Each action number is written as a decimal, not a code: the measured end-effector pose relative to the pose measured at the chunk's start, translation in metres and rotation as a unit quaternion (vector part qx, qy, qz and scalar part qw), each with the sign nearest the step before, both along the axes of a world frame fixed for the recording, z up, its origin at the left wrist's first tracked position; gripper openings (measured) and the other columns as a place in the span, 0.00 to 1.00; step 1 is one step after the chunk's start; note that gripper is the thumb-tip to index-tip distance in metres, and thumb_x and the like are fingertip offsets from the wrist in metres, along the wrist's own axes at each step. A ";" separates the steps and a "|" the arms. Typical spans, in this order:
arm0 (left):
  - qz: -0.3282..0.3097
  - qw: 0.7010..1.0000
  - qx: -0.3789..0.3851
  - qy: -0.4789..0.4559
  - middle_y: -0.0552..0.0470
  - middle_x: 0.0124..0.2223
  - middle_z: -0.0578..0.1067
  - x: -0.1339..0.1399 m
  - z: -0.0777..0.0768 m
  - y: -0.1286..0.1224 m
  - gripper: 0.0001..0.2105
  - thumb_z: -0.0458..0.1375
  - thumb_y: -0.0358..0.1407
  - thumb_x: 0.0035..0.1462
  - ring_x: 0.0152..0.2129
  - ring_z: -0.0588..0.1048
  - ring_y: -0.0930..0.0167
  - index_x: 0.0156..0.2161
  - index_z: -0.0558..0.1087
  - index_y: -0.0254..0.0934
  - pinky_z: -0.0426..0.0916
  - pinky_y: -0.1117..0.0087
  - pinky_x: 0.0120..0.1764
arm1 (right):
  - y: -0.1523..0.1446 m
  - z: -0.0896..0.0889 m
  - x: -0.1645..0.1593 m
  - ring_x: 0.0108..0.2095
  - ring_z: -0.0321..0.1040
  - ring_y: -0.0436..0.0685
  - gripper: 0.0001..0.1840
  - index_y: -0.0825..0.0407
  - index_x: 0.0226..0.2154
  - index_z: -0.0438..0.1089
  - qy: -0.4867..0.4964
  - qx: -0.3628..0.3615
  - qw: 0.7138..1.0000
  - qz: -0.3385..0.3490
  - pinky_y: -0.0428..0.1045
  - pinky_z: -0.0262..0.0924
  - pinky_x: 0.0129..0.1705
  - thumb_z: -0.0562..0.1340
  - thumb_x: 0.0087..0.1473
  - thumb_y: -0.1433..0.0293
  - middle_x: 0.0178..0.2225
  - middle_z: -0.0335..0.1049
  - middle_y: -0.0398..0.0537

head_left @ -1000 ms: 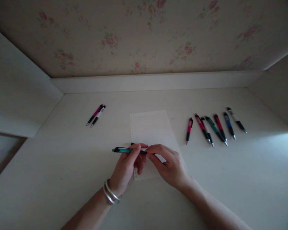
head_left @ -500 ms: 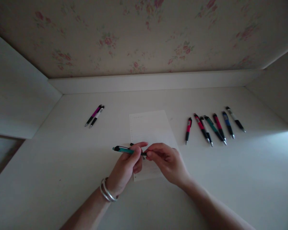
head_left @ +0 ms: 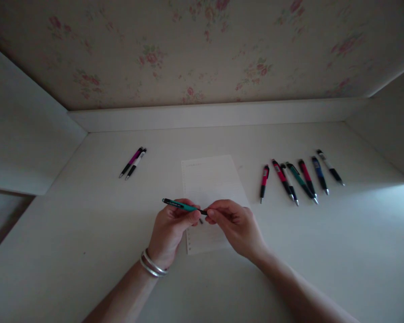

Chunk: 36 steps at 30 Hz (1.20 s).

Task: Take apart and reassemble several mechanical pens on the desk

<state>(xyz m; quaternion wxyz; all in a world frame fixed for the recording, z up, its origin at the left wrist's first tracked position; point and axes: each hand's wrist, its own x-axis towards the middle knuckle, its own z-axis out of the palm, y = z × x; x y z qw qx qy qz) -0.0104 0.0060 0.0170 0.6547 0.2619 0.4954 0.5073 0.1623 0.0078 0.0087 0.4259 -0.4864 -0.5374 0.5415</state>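
Note:
A teal pen with a black grip (head_left: 182,205) is held nearly level above the sheet of paper (head_left: 212,179). My left hand (head_left: 170,226) is closed on its barrel, thumb along the near side. The fingers of my right hand (head_left: 235,226) pinch the black front end, so the pen's tip is hidden. Just below, a small dark tip (head_left: 201,220) shows beside my left fingers; the rest of that thing is covered, and I cannot tell whether it lies on the paper or is held.
On the right of the white desk (head_left: 289,269) lie several pens, among them a red pen (head_left: 264,183), a blue pen (head_left: 319,174) and a white pen (head_left: 330,167). A purple pen (head_left: 132,160) and another white pen (head_left: 136,163) lie at the left. A papered wall (head_left: 202,54) rises behind.
The teal pen has turned in my left hand, its rear end rising slightly. My left fingers have curled in, covering a black end that showed behind them. My right hand keeps its pinch.

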 end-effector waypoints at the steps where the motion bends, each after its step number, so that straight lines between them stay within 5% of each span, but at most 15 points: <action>1: -0.002 1.000 -0.002 0.002 0.55 0.28 0.80 0.000 0.000 0.000 0.14 0.74 0.31 0.41 0.22 0.75 0.77 0.34 0.77 0.34 0.70 0.79 0.29 | 0.000 0.000 0.000 0.30 0.75 0.53 0.08 0.51 0.34 0.73 -0.005 -0.006 1.000 -0.004 0.47 0.69 0.33 0.63 0.58 0.63 0.27 0.77 0.46; 11: 0.028 0.998 -0.015 -0.047 0.52 0.33 0.82 0.003 -0.001 -0.001 0.14 0.74 0.30 0.41 0.31 0.79 0.72 0.35 0.78 0.35 0.72 0.75 0.38 | 0.000 0.000 -0.003 0.36 0.76 0.54 0.09 0.50 0.41 0.72 -0.007 0.052 0.998 0.027 0.46 0.71 0.36 0.65 0.57 0.66 0.37 0.78 0.48; 17: 0.026 0.998 -0.018 -0.046 0.52 0.33 0.83 0.004 -0.001 -0.002 0.14 0.74 0.30 0.41 0.31 0.79 0.72 0.35 0.78 0.35 0.71 0.75 0.39 | -0.001 0.002 0.000 0.30 0.74 0.51 0.04 0.50 0.37 0.75 -0.111 0.138 0.984 0.011 0.42 0.66 0.28 0.64 0.58 0.69 0.30 0.78 0.44; 21: -0.004 0.999 -0.012 -0.046 0.50 0.36 0.83 0.003 -0.002 -0.002 0.14 0.73 0.31 0.43 0.34 0.79 0.71 0.37 0.79 0.35 0.71 0.72 0.42 | -0.001 0.003 0.002 0.31 0.74 0.50 0.07 0.49 0.39 0.74 -0.107 0.127 0.985 0.043 0.44 0.67 0.34 0.60 0.63 0.69 0.29 0.77 0.42; 28: -0.046 0.997 0.023 -0.049 0.51 0.39 0.82 0.000 -0.002 -0.004 0.14 0.70 0.31 0.49 0.34 0.78 0.72 0.42 0.76 0.38 0.70 0.72 0.42 | -0.003 -0.004 0.000 0.28 0.72 0.50 0.11 0.49 0.47 0.69 -0.015 0.043 0.998 0.050 0.45 0.67 0.31 0.56 0.65 0.65 0.27 0.75 0.42; 32: -0.033 0.997 0.031 -0.057 0.50 0.42 0.82 0.000 -0.001 -0.005 0.15 0.70 0.34 0.51 0.38 0.78 0.70 0.43 0.73 0.39 0.69 0.71 0.43 | -0.003 -0.004 0.000 0.28 0.72 0.51 0.11 0.49 0.45 0.69 -0.025 0.020 0.999 0.022 0.45 0.66 0.29 0.59 0.63 0.64 0.26 0.75 0.43; 36: -0.005 0.999 0.022 -0.050 0.51 0.38 0.82 0.001 -0.002 -0.004 0.12 0.70 0.35 0.50 0.31 0.77 0.74 0.38 0.73 0.37 0.68 0.74 0.40 | -0.002 -0.001 0.000 0.27 0.71 0.51 0.11 0.51 0.43 0.69 -0.045 0.033 0.998 0.032 0.45 0.65 0.29 0.57 0.64 0.63 0.25 0.74 0.44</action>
